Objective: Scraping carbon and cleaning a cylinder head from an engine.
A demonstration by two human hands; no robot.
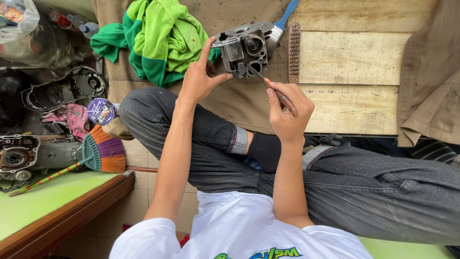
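Observation:
My left hand [200, 76] grips a grey metal engine part [243, 47], boxy with round openings, and holds it up above my crossed legs in dark jeans [215, 139]. My right hand [286, 108] pinches a thin metal tool [268, 85] like a pen; its tip touches the lower face of the part.
A green cloth [158, 38] lies behind the part on a brown sheet. A wire brush [294, 45] and a blue-handled brush [283, 21] rest on wooden boards [350, 62]. Engine covers [62, 91], a round tin [101, 111] and a small broom [96, 154] sit at the left.

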